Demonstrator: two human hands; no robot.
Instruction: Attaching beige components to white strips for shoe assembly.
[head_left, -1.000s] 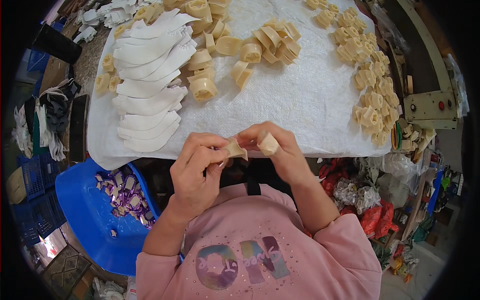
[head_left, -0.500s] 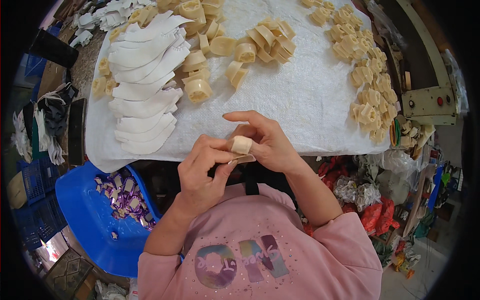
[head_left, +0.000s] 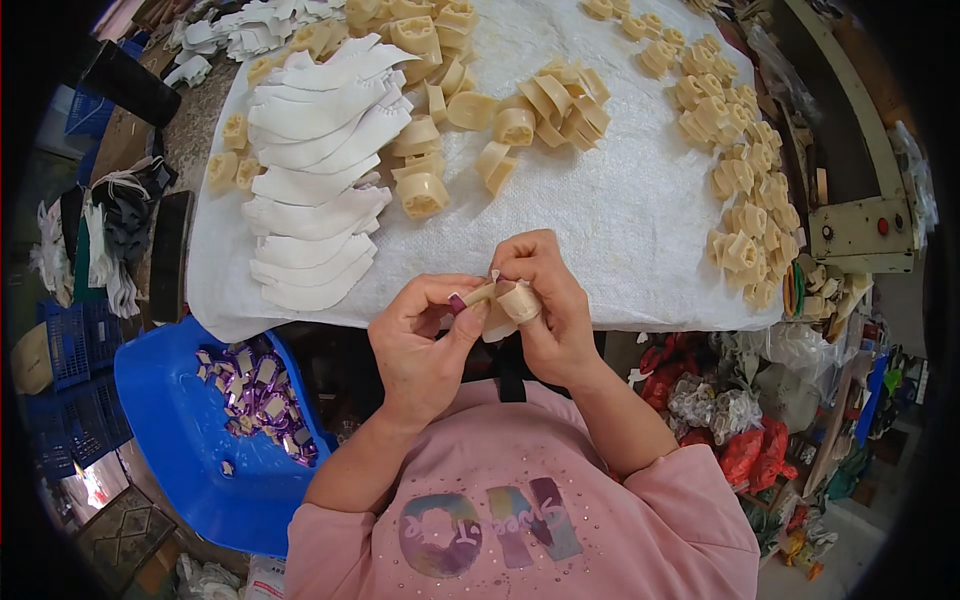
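In front of my chest, at the table's near edge, both hands are closed round a small beige curved piece (head_left: 519, 302). My right hand (head_left: 556, 318) grips it from the right, with fingers bent over its top. From the left, my left hand (head_left: 422, 338) pinches a purple and beige strip (head_left: 458, 303) that runs up to the curved piece; whether the two are joined is hidden by the fingers. White curved leather-like pieces (head_left: 318, 215) lie overlapped in a column on the table's left. Glossy beige curved pieces (head_left: 550, 108) are heaped beyond my hands.
A white woven sheet (head_left: 600, 220) covers the table. More beige pieces (head_left: 742, 185) line its right side. At lower left stands a blue tub (head_left: 185, 475) with purple and beige pieces (head_left: 262, 390) inside. Red plastic bags (head_left: 770, 455) lie at right; a grey control box (head_left: 860, 232) stands beyond.
My right hand has curled its fingers over the beige piece, its raised index finger now bent down. A purple strip now shows at my left fingers. The whole view has shifted slightly.
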